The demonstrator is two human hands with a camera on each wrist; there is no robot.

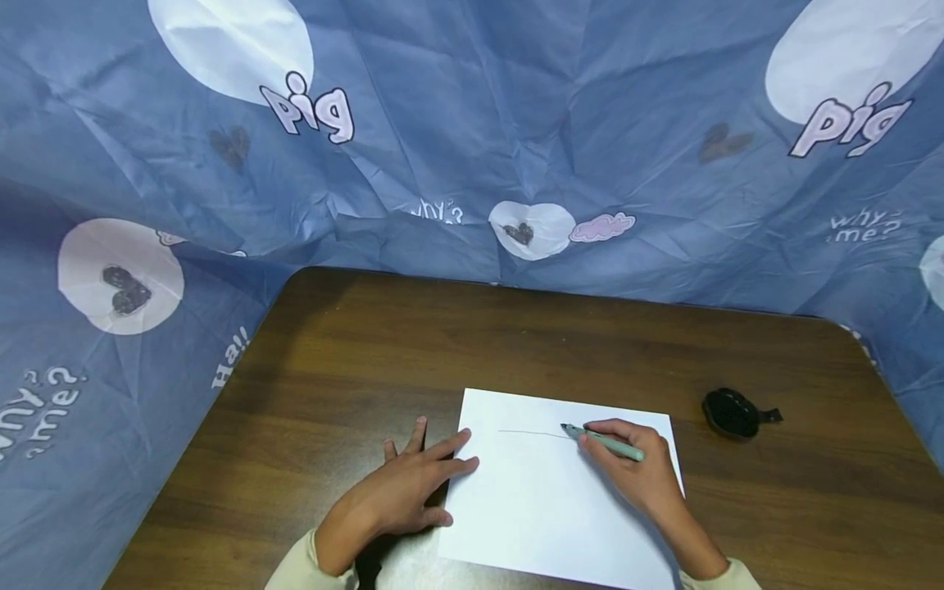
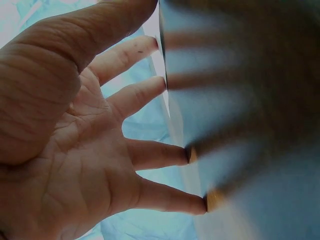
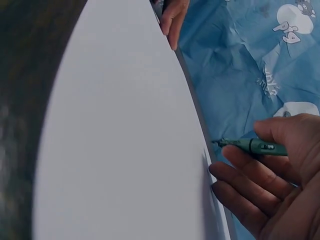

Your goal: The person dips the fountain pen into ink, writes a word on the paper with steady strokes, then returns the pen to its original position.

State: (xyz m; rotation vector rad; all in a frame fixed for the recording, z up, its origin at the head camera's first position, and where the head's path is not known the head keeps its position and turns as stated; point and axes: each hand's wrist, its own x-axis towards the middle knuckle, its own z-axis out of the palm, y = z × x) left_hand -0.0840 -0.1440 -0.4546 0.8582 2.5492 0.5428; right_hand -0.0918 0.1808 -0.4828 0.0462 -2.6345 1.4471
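Note:
A white sheet of paper (image 1: 546, 516) lies on the wooden table, with one thin, nearly level line (image 1: 525, 432) across its upper part. My right hand (image 1: 643, 469) pinches a light green pen (image 1: 614, 447) between thumb and fingers, its dark tip at the right end of the line. In the right wrist view, the pen (image 3: 259, 146) looks darker green, with a black band. My left hand (image 1: 413, 490) is spread at the sheet's left edge. Some fingertips touch the paper and others the table; the left wrist view shows the palm (image 2: 80, 165) raised.
A small black pan-shaped dish (image 1: 730, 412) with a short handle stands on the table (image 1: 354, 360), right of the paper. Behind and to the left hangs a blue printed cloth (image 1: 442, 123), meeting the table's far edge.

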